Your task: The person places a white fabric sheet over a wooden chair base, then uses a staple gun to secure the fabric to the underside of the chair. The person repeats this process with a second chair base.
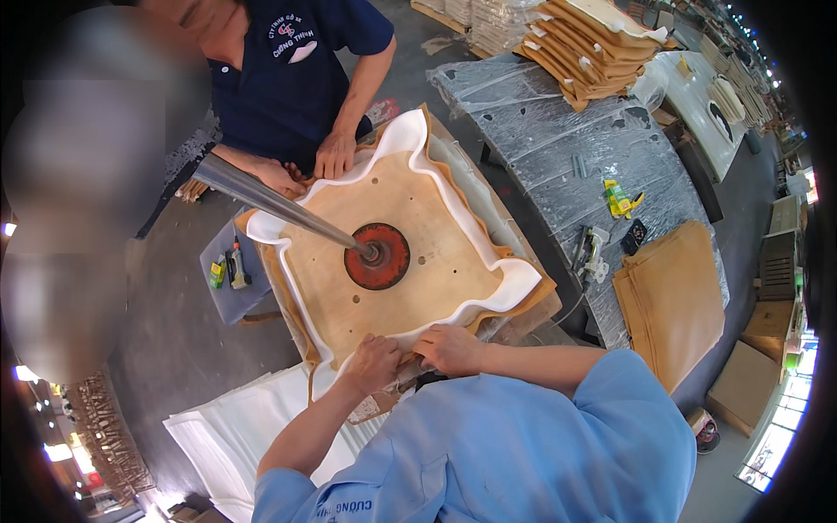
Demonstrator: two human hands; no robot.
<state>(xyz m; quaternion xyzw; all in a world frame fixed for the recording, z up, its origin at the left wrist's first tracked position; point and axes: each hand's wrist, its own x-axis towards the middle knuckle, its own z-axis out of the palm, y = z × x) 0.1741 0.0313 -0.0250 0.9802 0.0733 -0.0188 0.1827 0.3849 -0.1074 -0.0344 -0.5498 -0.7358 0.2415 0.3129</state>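
Note:
A square plywood board (336,301) lies on white foam padding (516,283) with a tan leather-like sheet (534,301) beneath. The foam and sheet curl up around its edges. A metal rod (296,218) comes down onto a red disc (392,272) on the board's middle. My left hand (373,362) is closed on the near edge of the foam and sheet, left of centre. Close beside it, my right hand (446,349) is closed on the same edge. The fingertips of both hands are partly hidden. A co-worker's hands (334,155) work at the far edge.
Right, a plastic-covered table (540,139) carries stacked tan sheets (676,296), a stapler-like tool (595,253), and a yellow-green box (617,199). Piled padded covers (593,48) stand behind. On the left, a small stool (240,296) holds another tool (237,266). White sheets (235,427) lie nearby.

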